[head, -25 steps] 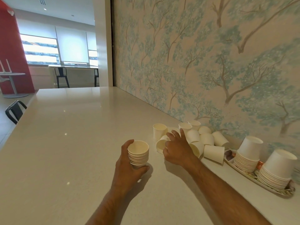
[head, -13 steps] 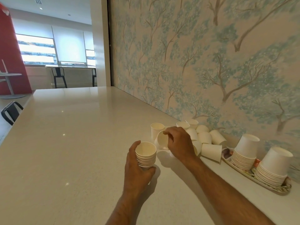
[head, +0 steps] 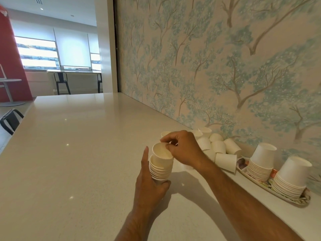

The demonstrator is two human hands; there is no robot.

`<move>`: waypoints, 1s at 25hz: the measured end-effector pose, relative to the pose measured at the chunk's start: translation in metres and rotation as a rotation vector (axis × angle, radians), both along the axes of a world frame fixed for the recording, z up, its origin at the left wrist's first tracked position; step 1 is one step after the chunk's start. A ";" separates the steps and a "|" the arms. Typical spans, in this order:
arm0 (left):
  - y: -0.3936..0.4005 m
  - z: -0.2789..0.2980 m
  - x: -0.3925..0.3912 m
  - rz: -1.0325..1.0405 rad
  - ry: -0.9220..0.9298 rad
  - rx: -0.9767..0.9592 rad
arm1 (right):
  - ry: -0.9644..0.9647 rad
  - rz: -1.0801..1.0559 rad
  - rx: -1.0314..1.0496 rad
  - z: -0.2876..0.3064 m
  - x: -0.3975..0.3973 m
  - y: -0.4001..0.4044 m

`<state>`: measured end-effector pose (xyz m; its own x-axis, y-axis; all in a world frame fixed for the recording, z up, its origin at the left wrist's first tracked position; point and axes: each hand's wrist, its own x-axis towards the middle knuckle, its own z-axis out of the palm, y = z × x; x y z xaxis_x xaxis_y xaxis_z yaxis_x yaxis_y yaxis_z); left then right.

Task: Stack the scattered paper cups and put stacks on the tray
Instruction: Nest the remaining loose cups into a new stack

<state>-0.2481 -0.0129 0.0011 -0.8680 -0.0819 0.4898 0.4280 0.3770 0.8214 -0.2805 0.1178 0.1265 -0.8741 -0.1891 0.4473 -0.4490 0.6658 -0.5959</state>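
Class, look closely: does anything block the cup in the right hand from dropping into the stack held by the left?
Nothing visible does. The right hand holds the cup directly over the stack, already entering its open top.

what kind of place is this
Probably an office break room or café: a long pale counter, tree-patterned wallpaper, and metal stools at a window bar. Paper cups lie scattered beside a tray.
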 end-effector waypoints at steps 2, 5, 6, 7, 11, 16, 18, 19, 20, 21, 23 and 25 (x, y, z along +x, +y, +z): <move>-0.001 -0.001 0.000 -0.004 0.024 0.003 | 0.013 0.009 0.093 -0.013 0.002 -0.008; -0.002 -0.002 -0.001 0.003 0.050 0.003 | 0.030 -0.003 0.137 -0.025 0.000 -0.009; -0.002 -0.003 -0.001 0.004 0.055 0.007 | 0.031 -0.003 0.131 -0.028 0.000 -0.007; -0.002 -0.003 -0.001 0.006 0.059 0.014 | 0.034 -0.015 0.121 -0.030 -0.001 -0.004; -0.003 0.000 0.000 0.021 0.049 0.058 | 0.111 -0.302 0.134 -0.040 -0.005 0.020; -0.002 -0.001 -0.001 0.022 0.048 0.048 | -0.098 -0.415 0.579 -0.065 -0.005 0.040; -0.002 -0.001 -0.001 0.019 0.046 0.051 | -0.116 -0.416 0.595 -0.074 -0.004 0.042; -0.002 0.000 -0.001 0.019 0.046 0.053 | -0.095 -0.413 0.586 -0.077 -0.004 0.042; -0.002 0.000 -0.001 0.017 0.047 0.054 | -0.053 -0.398 0.562 -0.080 -0.004 0.043; -0.002 0.000 0.000 0.015 0.050 0.057 | 0.014 -0.372 0.502 -0.082 -0.003 0.044; -0.002 0.000 0.000 0.009 0.055 0.062 | 0.170 -0.322 0.287 -0.079 0.001 0.044; -0.002 0.000 0.001 0.003 0.052 0.066 | 0.328 -0.261 0.029 -0.067 0.009 0.042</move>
